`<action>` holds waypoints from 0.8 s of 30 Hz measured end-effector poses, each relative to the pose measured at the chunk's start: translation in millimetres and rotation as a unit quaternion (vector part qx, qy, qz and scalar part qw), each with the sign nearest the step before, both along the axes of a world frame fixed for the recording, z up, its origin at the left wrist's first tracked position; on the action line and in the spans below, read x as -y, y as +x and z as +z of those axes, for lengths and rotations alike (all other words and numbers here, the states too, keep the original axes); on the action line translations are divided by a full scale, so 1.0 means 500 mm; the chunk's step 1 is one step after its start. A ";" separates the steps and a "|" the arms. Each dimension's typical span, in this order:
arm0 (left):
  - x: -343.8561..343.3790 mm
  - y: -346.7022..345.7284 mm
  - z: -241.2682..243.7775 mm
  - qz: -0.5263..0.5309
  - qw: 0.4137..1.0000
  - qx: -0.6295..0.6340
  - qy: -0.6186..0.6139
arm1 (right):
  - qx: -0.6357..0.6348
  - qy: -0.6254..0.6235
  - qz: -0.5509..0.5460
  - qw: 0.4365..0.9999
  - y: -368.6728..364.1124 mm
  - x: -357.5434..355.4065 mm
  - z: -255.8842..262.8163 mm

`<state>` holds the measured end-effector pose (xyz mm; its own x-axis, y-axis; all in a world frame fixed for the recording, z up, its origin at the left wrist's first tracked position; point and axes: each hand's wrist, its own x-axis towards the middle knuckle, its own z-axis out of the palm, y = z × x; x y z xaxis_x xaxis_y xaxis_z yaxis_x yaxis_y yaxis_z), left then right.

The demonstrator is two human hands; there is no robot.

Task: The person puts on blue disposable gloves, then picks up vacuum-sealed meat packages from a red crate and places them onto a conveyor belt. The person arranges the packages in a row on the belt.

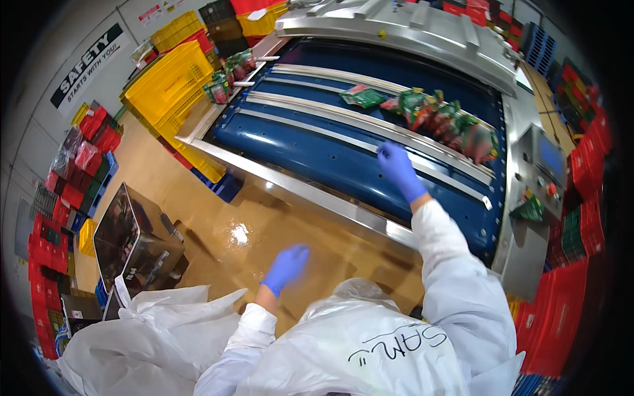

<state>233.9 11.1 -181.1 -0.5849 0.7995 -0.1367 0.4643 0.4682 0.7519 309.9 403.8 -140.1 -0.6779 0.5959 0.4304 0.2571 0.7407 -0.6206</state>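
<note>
My right hand (399, 168), in a blue glove, is over the blue bed (307, 153) of a large steel packing machine, near its front metal bar (317, 129). Its fingers look curled, and I see nothing in them. My left hand (287, 267), also gloved in blue, hangs over the floor in front of my apron, slightly blurred, with no object visible in it. Several green and red plastic packs (446, 123) lie in a row along the right part of the bars. One flatter pack (363, 96) lies left of that row.
The machine's steel lid (406, 24) is raised at the back. Yellow crates (171, 89) and more packs (218, 88) are at its left end. A control panel (542, 158) stands right, with a pack (529, 208) below it. A steel bin (143, 237) stands on the left floor; red crates (559, 317) are stacked right.
</note>
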 end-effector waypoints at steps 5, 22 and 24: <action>-0.069 -0.216 0.031 0.059 0.989 -0.031 0.132 | 0.203 0.161 -0.270 0.927 -0.320 -0.200 0.014; -0.543 -0.981 0.181 -0.233 0.963 -0.002 0.134 | 0.143 -0.031 -0.127 0.981 -0.803 -0.159 0.244; -0.576 -0.968 0.176 -0.184 0.944 0.120 0.246 | 0.110 -0.177 -0.051 0.977 -0.876 -0.064 0.246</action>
